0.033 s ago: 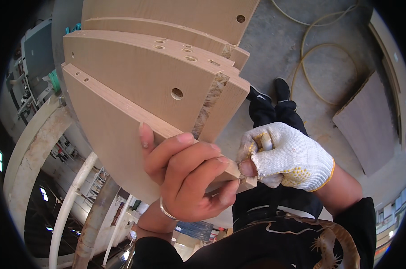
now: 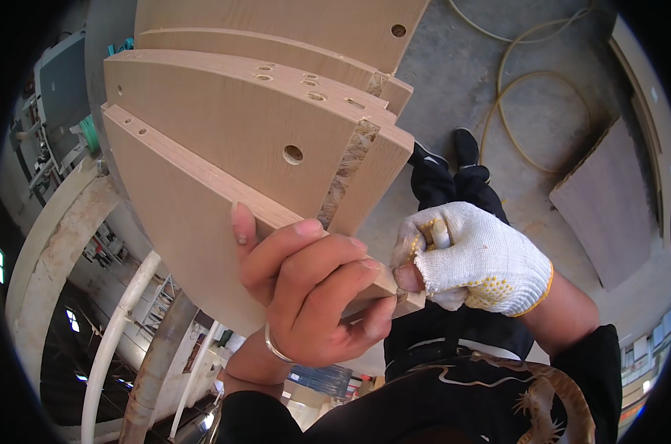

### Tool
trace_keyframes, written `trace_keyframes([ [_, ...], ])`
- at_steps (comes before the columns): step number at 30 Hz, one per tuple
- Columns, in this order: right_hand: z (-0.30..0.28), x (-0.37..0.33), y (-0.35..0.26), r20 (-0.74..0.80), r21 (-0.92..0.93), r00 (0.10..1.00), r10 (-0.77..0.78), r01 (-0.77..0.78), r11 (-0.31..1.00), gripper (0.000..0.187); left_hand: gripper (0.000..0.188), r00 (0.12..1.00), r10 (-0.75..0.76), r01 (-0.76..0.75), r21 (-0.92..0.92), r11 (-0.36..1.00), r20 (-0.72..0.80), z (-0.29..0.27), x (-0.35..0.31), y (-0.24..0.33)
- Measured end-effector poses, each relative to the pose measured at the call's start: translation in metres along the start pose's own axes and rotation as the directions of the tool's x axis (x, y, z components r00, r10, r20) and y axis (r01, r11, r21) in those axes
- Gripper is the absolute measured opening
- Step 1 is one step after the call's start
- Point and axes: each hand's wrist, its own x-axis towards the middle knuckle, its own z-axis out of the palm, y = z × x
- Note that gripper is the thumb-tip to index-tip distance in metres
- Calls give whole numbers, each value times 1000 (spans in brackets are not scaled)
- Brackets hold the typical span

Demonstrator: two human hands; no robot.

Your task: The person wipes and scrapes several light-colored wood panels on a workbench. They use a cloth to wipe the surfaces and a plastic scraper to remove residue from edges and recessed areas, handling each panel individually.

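My bare left hand point(image 2: 313, 292), with a silvery bangle at the wrist, wraps its fingers over the edge of the nearest wooden board point(image 2: 195, 229). My right hand point(image 2: 476, 255) wears a white knitted glove with yellow dots, its thumb tip bare. It is closed at the board's near right corner, the thumb pressing on the end. A short pale cylindrical piece shows between its curled fingers; what it is I cannot make out. Just behind stands a second wooden board point(image 2: 224, 122), with a round hole and a rough strip of exposed chipboard near its right end.
Farther back is another wooden board point(image 2: 276, 15) with a round hole. A yellowish hose point(image 2: 502, 111) loops over the concrete floor. A loose flat panel point(image 2: 605, 207) lies at right. White pipe point(image 2: 121, 337) and a rusty post point(image 2: 154, 370) stand at lower left.
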Motion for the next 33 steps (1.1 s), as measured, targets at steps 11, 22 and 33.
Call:
trace_keyframes([
  [11, 5, 3, -9, -30, 4, 1000, -3, 3, 1000, 25, 24, 1000, 19, -19, 13, 1000, -20, 5, 1, 0],
  [22, -8, 11, -4, 125, 2, 988, -95, 95, 995, 33, 28, 1000, -7, 8, 46, 999, -20, 2, -1, 2],
  [33, -11, 22, -6, 196, 59, 980, -40, 29, 998, 37, 27, 1000, -13, 13, 44, 999, -12, 1, 0, 3],
])
